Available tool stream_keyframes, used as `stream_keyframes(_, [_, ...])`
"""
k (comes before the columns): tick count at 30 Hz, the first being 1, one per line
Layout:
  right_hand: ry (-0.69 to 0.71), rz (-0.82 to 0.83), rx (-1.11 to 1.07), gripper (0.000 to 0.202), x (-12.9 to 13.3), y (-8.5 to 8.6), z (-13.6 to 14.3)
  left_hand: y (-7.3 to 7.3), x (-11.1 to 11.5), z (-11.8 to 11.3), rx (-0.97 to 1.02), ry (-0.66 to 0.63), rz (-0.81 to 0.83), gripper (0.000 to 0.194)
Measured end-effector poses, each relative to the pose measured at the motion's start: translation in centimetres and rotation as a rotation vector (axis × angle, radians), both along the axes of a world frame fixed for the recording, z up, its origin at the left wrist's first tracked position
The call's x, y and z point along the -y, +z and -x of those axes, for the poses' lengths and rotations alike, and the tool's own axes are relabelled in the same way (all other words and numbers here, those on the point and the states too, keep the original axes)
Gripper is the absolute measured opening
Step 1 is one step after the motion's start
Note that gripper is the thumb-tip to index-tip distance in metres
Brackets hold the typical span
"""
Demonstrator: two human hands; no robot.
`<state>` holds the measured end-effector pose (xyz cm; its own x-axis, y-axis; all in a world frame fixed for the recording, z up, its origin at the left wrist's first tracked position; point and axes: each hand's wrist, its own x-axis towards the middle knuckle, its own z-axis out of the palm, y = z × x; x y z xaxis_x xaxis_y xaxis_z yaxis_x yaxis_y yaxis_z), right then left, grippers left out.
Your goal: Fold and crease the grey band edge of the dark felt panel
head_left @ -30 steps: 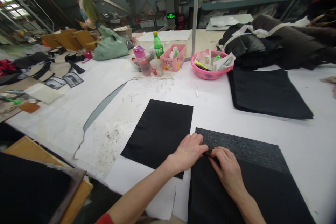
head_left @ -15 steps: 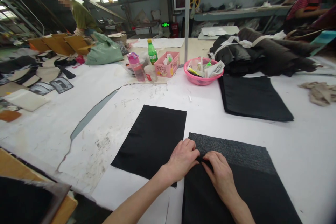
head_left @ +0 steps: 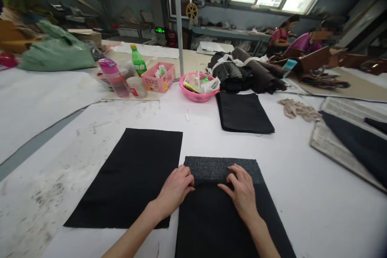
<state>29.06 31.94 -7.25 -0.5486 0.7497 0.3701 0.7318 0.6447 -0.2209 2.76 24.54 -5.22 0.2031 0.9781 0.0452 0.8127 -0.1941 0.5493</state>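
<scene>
White workshop table (head_left: 302,169) bears black cloth (head_left: 217,221), left hand (head_left: 174,188) pinching it, right hand (head_left: 242,193) spread.

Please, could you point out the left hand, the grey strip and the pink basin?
Left hand (head_left: 175,187), head view: its back.
Grey strip (head_left: 211,169), head view: middle, between the hands.
Pink basin (head_left: 198,97), head view: front wall.

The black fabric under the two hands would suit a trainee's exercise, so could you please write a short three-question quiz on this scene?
1. Which is nearer the separate black sheet: A) the left hand or B) the right hand?
2. True or false: in this view, the green bottle stands to the left of the pink basin.
3. What colour is the strip along the far edge of the black fabric under the right hand?

Key: 1. A; 2. true; 3. speckled dark grey.
</scene>
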Motion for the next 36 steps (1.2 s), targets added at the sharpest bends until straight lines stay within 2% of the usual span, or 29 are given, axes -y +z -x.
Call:
stream_keyframes(6, [-0.257, -0.194, 0.14, 0.06, -3.1, 0.7, -13.8, 0.1, -0.1, 0.2, 0.008, -0.018, -0.002, 0.011])
stream_keyframes(8, [-0.404, -0.218, 0.177, 0.068, -3.4, 1.2, -16.5, 0.1, -0.1, 0.3, -0.004, -0.022, -0.009, 0.012])
stream_keyframes(9, [-0.457, -0.226, 0.168, 0.069, -3.4, 1.4, -16.9, 0.1, -0.1, 0.3, -0.011, -0.023, -0.013, 0.012])
stream_keyframes(11, [-0.464, -0.202, 0.097, 0.066, -3.1, 1.5, -15.6, 0.1, -0.1, 0.4, -0.027, -0.028, -0.024, 0.013])
stream_keyframes(12, [-0.415, -0.171, 0.041, 0.061, -2.8, 1.5, -13.9, 0.2, -0.2, 0.5, -0.036, -0.032, -0.028, 0.013])
stream_keyframes(15, [-0.141, -0.011, -0.111, 0.045, -1.2, 1.1, -6.4, 0.2, -0.3, 0.6, -0.068, -0.041, -0.023, 0.014])
stream_keyframes(18, [0.153, 0.144, -0.079, 0.03, 0.8, 0.7, 1.2, 0.2, -0.4, 0.7, -0.1, -0.039, -0.014, 0.015])
stream_keyframes(21, [0.28, 0.185, -0.058, 0.026, 2.0, 0.1, 5.8, 0.2, -0.4, 0.7, -0.122, -0.031, -0.012, 0.015])
stream_keyframes(24, [0.299, 0.184, -0.056, 0.024, 2.1, -0.5, 7.2, 0.1, -0.3, 0.8, -0.131, -0.026, -0.009, 0.015])
stream_keyframes(36, [0.293, 0.163, -0.166, 0.015, 1.9, -1.1, 7.3, -0.7, 0.1, 1.3, -0.089, 0.019, -0.022, 0.016])
